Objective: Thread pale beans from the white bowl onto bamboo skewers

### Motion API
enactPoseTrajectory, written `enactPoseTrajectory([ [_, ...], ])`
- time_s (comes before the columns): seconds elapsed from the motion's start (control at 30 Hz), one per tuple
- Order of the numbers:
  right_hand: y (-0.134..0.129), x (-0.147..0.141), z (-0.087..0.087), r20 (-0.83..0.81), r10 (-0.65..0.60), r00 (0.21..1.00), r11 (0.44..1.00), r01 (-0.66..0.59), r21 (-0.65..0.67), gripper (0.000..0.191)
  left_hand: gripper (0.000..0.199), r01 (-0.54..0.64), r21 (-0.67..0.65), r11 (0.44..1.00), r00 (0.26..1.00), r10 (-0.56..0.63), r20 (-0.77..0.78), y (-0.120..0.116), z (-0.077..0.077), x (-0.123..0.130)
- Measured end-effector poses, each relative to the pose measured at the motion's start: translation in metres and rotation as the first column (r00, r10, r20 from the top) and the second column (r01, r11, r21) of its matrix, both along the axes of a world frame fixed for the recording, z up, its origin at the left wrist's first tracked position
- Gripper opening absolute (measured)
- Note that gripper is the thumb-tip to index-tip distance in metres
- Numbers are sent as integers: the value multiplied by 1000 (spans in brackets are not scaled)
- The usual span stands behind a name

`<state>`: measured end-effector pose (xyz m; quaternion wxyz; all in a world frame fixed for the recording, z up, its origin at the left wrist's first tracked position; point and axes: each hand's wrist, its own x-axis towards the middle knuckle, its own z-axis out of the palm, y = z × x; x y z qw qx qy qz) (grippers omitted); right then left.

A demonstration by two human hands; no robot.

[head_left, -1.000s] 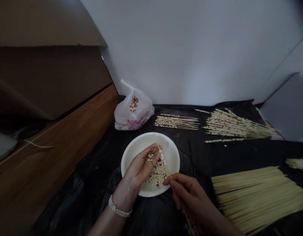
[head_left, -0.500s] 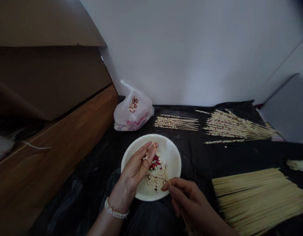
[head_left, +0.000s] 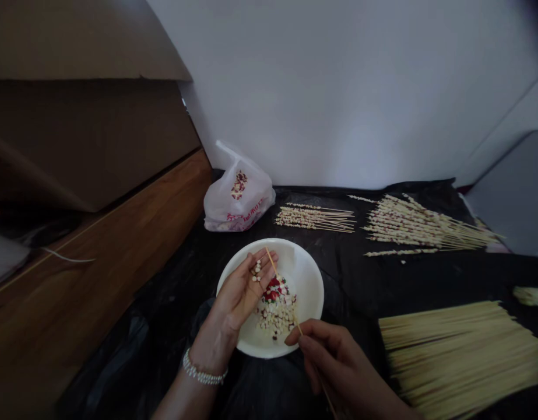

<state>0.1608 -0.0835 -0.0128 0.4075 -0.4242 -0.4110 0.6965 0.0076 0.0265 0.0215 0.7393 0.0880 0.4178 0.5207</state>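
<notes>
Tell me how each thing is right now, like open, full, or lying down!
Left hand: open, palm up
Right hand: fingers shut on a stick
Stick: slanted, upper tip bare
Small pieces: loose, in bowl and left palm
Bowl: upright, partly filled
Plastic bag: bulging; can't tell if tied
Threaded sticks: lying in two groups
Bare sticks: lying flat together
Bracelet: worn on left wrist

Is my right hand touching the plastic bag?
No, your right hand pinches a thin stick near the bowl, beyond which the plastic bag sits.
</notes>
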Motion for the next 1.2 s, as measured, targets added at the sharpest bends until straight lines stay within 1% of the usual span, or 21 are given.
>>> enactPoseTrajectory([
  [0.07, 0, -1, -2, 1, -1, 1000, 1000, 1, -2, 40, 37, 37, 6, 999, 999, -37, 3, 1, -1, -1],
  [0.13, -1, -1, -3, 15, 10, 1000, 1000, -10, -8, 40, 47, 58, 38, 998, 998, -58, -10, 1, -3, -2],
  [0.2, -1, -2, -3, 19, 23, 1000, 1000, -23, -12, 40, 49, 64, 80, 995, 998, -63, -20, -1, -7, -4],
  [0.27, -2, -2, -2, 13, 27, 1000, 1000, -27, -13, 39, 45, 56, 109, 992, 998, -53, -35, -1, -10, -5],
  [0.4, -2, -3, -1, 13, 27, 1000, 1000, -27, -2, 37, 28, 30, 153, 988, 997, -18, -79, -2, -14, -8],
  [0.5, -2, -4, 0, 8, 58, 998, 998, -58, -17, 40, 20, 21, 135, 991, 994, -7, -106, -3, -12, -9],
  [0.6, -2, -5, 1, -11, 65, 998, 997, -65, -42, 43, 18, -9, 107, 994, 993, 22, -116, -2, -10, -10],
  [0.73, -2, -6, 0, -45, 66, 997, 995, -70, -78, 42, 20, -17, 128, 992, 994, 30, -104, -1, -10, -12],
  [0.87, -2, -7, -1, -37, 60, 998, 996, -62, -70, 41, 21, -25, 117, 993, 992, 39, -119, 0, -10, -13],
  [1.03, -2, -6, -1, -6, 70, 998, 996, -71, -58, 41, 21, -5, 99, 995, 991, 18, -129, 0, -9, -12],
  [1.2, -1, -6, -1, 17, 77, 997, 996, -76, -53, 43, 19, 9, 133, 991, 988, 12, -153, -1, -8, -12],
])
